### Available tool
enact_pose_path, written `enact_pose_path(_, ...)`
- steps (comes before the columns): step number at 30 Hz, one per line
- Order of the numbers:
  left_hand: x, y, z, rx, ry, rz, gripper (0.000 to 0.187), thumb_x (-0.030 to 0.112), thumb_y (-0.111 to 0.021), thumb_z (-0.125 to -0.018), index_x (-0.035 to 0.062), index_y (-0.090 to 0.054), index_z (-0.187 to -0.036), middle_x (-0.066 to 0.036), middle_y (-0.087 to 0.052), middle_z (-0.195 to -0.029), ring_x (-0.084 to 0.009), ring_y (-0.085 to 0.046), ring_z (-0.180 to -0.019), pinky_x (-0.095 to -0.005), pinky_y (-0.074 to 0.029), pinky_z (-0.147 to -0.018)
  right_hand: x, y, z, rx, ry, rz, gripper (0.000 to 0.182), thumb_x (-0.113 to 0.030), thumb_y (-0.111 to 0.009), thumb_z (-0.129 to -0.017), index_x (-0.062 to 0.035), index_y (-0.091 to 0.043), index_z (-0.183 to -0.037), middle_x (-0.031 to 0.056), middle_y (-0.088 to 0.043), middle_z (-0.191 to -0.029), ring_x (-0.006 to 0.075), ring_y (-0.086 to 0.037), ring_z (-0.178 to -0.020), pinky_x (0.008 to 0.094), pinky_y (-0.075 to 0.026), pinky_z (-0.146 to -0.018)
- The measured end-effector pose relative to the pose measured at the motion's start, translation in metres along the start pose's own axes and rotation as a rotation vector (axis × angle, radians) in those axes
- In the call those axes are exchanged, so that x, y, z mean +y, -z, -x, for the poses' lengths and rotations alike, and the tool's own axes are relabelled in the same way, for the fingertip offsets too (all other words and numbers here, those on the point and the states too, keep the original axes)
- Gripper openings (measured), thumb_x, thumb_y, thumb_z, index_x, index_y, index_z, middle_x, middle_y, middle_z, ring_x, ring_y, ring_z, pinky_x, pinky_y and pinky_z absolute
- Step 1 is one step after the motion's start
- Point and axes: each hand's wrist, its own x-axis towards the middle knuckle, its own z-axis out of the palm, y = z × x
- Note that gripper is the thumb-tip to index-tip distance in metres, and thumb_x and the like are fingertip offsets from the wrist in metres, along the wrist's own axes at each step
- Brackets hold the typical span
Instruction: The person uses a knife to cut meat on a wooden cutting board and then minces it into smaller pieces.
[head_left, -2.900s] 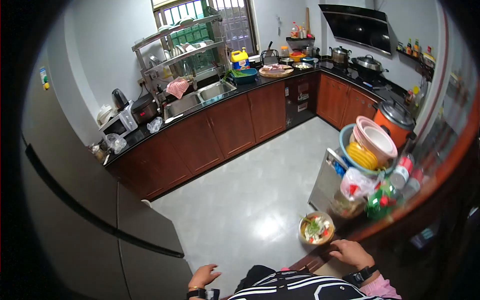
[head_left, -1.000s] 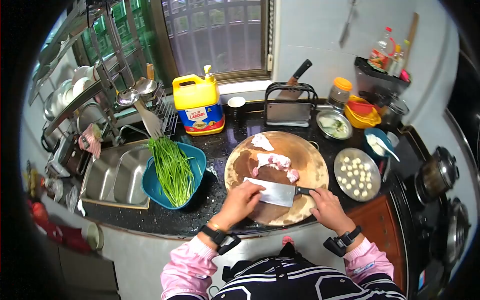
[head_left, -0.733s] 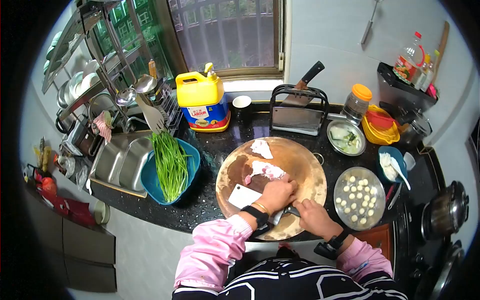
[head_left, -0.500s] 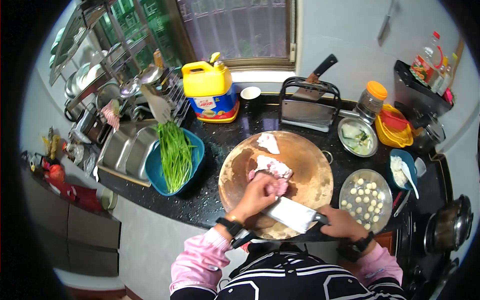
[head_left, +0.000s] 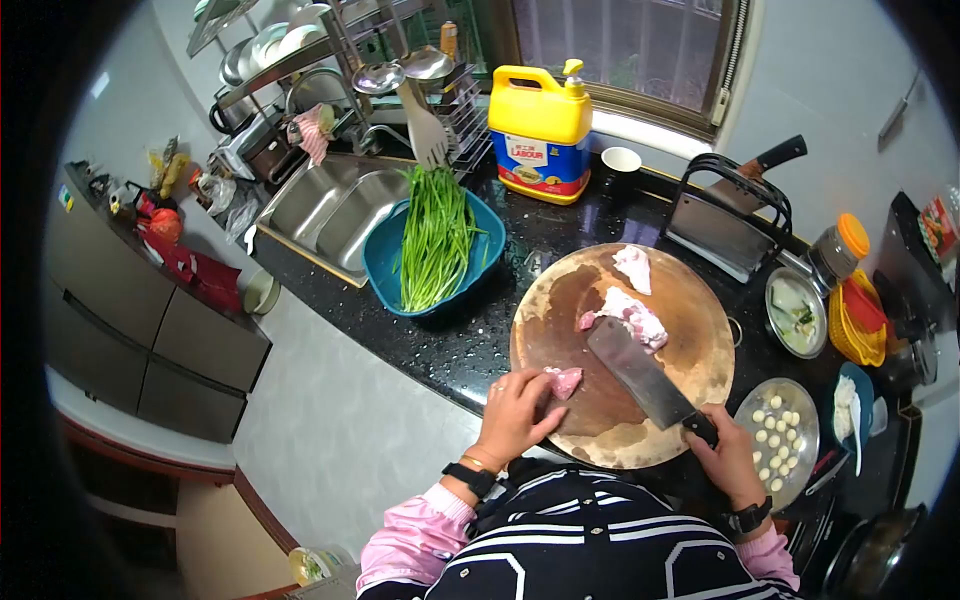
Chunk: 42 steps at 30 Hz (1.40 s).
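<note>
A round wooden chopping board [head_left: 690, 300] carries the raw meat. My left hand [head_left: 512, 415] is at the board's left edge, its fingertips closed on a small pink piece of meat [head_left: 565, 382]; the underside of the grip is hidden. In my right hand [head_left: 730, 460] is the black handle of a cleaver [head_left: 640, 375]. The broad blade lies over the board, slanting up and left, its tip beside a larger fatty chunk of meat [head_left: 632, 315]. Farther back on the board is a whitish piece of fat [head_left: 633, 268].
Left of the board stands a teal basin [head_left: 490, 250] of green chives, beside a steel sink [head_left: 330, 215]. Behind are a yellow detergent jug [head_left: 541, 130] and a knife rack [head_left: 715, 235]. To the right sit a plate of small white balls [head_left: 805, 440] and a bowl of scraps [head_left: 797, 315].
My left hand has moved from the central meat to the board's left edge with a small piece. The cleaver has swung round to point up-left. The view has turned left.
</note>
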Motion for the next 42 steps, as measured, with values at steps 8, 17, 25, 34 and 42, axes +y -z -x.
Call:
enact_pose_path(8, -0.011, -0.028, -0.012, 0.007, 0.089, 0.285, 0.028, 0.015, -0.076, -0.075, 0.0126, -0.069, -0.102, -0.004, -0.063, -0.113, -0.026, -0.058, -0.106, -0.0391, -0.047, -0.088, -0.013, 0.0, -0.027, -0.181, 0.135, 0.22, 0.032, -0.013, -0.064, -0.085, -0.0076, -0.05, -0.113, 0.0223, -0.065, -0.087, 0.0421, -0.064, -0.083, 0.0479, -0.05, -0.069)
enact_pose_path(17, 0.001, -0.025, 0.002, 0.003, -0.214, -0.006, 0.046, 0.016, -0.077, -0.078, 0.0048, -0.06, -0.12, -0.013, -0.06, -0.118, -0.031, -0.058, -0.109, -0.0408, -0.048, -0.093, -0.008, 0.002, -0.052, -0.386, 0.179, 0.032, 0.036, -0.016, -0.057, -0.089, -0.0073, -0.049, -0.124, 0.0261, -0.064, -0.087, 0.0447, -0.063, -0.082, 0.051, -0.05, -0.071)
enact_pose_path(25, -0.021, -0.031, -0.016, -0.086, -0.423, 0.045, 0.035, 0.006, -0.059, -0.079, 0.0047, -0.064, -0.113, -0.01, -0.06, -0.109, -0.0267, -0.06, -0.101, -0.0369, -0.051, -0.088, -0.003, -0.023, -0.052, -0.295, 0.358, 0.128, 0.044, -0.011, -0.06, -0.085, -0.0063, -0.052, -0.129, 0.0202, -0.064, -0.087, 0.0385, -0.064, -0.078, 0.046, -0.052, -0.064)
enact_pose_path(34, -0.015, -0.031, -0.016, -0.064, -0.355, 0.027, 0.038, 0.006, -0.063, -0.081, 0.0058, -0.064, -0.119, -0.012, -0.06, -0.119, -0.0296, -0.06, -0.106, -0.0386, -0.051, -0.091, -0.034, -0.033, -0.041, -0.297, 0.493, 0.36, 0.041, -0.01, -0.058, -0.087, -0.007, -0.052, -0.127, 0.013, -0.055, -0.082, 0.0303, -0.062, -0.069, 0.0404, -0.052, -0.058)
enact_pose_path(42, -0.01, -0.032, -0.019, -0.132, -0.25, 0.031, 0.037, 0.007, -0.07, -0.081, 0.0069, -0.065, -0.117, -0.015, -0.059, -0.123, -0.0323, -0.06, -0.108, -0.0376, -0.052, -0.091, -0.038, -0.027, -0.038, -0.494, 0.4, 0.457, 0.016, -0.007, -0.047, -0.088, -0.0006, -0.046, -0.103, 0.0181, -0.059, -0.081, 0.0358, -0.064, -0.07, 0.0453, -0.053, -0.06)
